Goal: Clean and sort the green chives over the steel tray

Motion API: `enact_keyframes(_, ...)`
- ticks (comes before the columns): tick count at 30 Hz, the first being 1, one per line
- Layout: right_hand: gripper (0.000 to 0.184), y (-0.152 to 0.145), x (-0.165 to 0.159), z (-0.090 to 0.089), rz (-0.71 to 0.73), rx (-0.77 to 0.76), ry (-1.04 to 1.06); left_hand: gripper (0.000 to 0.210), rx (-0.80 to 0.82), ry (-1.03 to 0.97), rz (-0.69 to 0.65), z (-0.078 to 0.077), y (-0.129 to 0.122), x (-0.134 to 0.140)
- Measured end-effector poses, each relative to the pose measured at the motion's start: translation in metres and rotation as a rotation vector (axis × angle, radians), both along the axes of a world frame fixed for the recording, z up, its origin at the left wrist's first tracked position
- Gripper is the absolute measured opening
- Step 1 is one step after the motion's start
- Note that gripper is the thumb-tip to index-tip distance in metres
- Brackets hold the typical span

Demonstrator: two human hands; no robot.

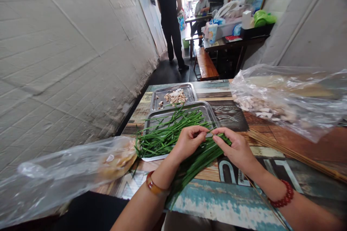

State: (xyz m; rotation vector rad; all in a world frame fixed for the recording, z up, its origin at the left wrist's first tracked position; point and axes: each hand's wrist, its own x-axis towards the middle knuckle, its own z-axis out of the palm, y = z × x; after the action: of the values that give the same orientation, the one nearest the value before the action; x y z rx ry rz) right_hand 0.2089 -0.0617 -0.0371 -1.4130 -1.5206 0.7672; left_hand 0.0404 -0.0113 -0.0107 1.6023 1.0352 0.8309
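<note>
Both my hands meet above a bunch of long green garlic chives (pixel 193 166) that hangs toward the table's near edge. My left hand (pixel 191 139) is closed in a pinch, with thumb and index finger pressed together. Its fingertips nearly touch those of my right hand (pixel 234 146), which also pinches. A tiny thin bit shows between the fingertips, too small to make out. More chives (pixel 168 135) lie loosely across a metal tray (pixel 208 110) just beyond my left hand. Thin wooden skewers (pixel 295 153) lie to the right of my right hand.
A second metal tray (pixel 189 88) behind holds chopped pale pieces (pixel 176 96). Clear plastic bags lie at left (pixel 67 162) and right (pixel 287 97), with food inside. Farther off are a bench (pixel 206 63), a loaded table (pixel 230 45), a standing person (pixel 169 11) and a seated person (pixel 202 7).
</note>
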Motion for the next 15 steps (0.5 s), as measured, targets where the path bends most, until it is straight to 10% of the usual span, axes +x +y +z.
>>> enact_keyframes(15,0.046,0.0001,0.0003,-0.0034,0.01,-0.025,0.069,0.016,0.202,0.115,-0.036,0.0014,0.0,-0.0012)
